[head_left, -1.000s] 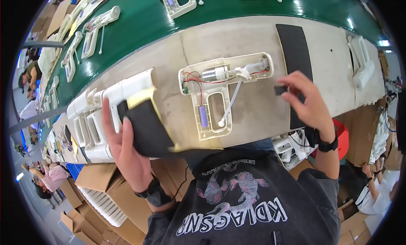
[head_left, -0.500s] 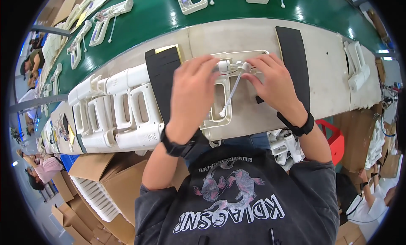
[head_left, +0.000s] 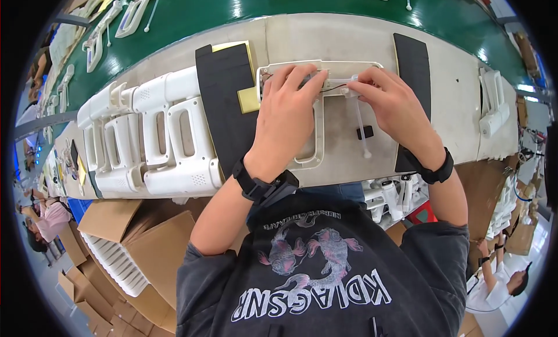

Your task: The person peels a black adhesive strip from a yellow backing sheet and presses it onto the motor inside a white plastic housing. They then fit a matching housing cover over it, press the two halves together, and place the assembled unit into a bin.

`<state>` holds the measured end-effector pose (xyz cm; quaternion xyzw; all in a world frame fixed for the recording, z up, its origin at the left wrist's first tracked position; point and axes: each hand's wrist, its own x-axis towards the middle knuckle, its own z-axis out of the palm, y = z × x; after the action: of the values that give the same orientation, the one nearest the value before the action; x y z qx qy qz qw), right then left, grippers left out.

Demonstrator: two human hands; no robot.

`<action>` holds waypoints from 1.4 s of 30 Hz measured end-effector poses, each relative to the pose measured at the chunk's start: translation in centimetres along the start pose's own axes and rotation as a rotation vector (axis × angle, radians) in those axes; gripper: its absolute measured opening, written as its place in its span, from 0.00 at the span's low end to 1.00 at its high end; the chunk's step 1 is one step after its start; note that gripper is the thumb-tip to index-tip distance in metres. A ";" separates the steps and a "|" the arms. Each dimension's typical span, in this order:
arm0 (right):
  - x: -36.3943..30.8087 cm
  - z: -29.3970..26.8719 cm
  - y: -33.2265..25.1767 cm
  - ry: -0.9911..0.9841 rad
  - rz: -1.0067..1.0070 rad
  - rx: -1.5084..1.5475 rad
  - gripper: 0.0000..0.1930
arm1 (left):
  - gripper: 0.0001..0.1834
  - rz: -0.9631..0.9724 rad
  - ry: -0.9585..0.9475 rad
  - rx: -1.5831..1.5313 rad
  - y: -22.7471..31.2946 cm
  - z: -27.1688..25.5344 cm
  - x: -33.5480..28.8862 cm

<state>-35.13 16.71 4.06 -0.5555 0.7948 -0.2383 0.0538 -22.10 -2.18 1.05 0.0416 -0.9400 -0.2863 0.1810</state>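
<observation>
A white gun-shaped plastic housing half lies on the bench in front of me, its inner side with ribs and thin wires facing up. My left hand bends its fingers over the upper left part of the housing, hiding what lies beneath the fingertips. My right hand pinches a small white tube fitting at the housing's right part. From that fitting a thin translucent tube with a round white end runs toward me, past a small black block on the bench.
Black foam pads flank the work, with a yellow piece by the left one. White housings stand in a row at left; another lies far right. A green conveyor carries similar parts. Cardboard boxes stand below left.
The tube has swung from across the handle opening to the right of it. My right hand has moved right with the fitting; my left hand has come down over the housing.
</observation>
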 end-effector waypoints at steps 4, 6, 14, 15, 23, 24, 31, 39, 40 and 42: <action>0.0 0.2 -0.2 0.000 -0.010 -0.059 0.19 | 0.23 -0.003 0.011 -0.004 -0.4 0.4 -0.2; 0.1 0.1 -0.4 -0.006 -0.026 -0.098 0.19 | 0.24 -0.013 0.035 0.025 -0.3 0.6 -0.2; -0.1 0.4 -0.7 -0.025 -0.027 -0.133 0.20 | 0.25 -0.001 0.056 0.035 -0.3 1.0 -0.4; 0.0 0.5 -0.9 -0.009 -0.028 -0.152 0.20 | 0.25 -0.006 0.059 0.031 -0.3 1.0 -0.4; 0.0 0.6 0.5 -0.036 -0.030 -0.086 0.20 | 0.24 0.005 0.055 0.064 0.1 0.8 -0.5; 0.0 0.7 0.6 -0.037 -0.060 -0.089 0.20 | 0.24 0.004 0.049 0.074 0.0 0.7 -0.5; 0.5 0.0 0.8 -0.044 -0.153 -0.108 0.19 | 0.18 0.032 0.089 0.023 -0.8 0.4 0.6; 0.0 0.8 1.5 0.002 -0.152 -0.070 0.18 | 0.11 0.030 -0.040 0.007 -1.0 -0.5 2.1; -0.2 0.8 1.7 0.010 -0.159 -0.066 0.17 | 0.11 0.041 -0.047 0.007 -0.9 -0.4 2.1; -0.2 0.8 1.5 0.020 -0.158 -0.063 0.18 | 0.10 0.052 -0.028 0.009 -0.7 -0.5 2.0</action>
<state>-36.09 17.03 2.61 -0.6155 0.7561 -0.2221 0.0094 -23.80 -3.43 1.66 0.0138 -0.9446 -0.2776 0.1748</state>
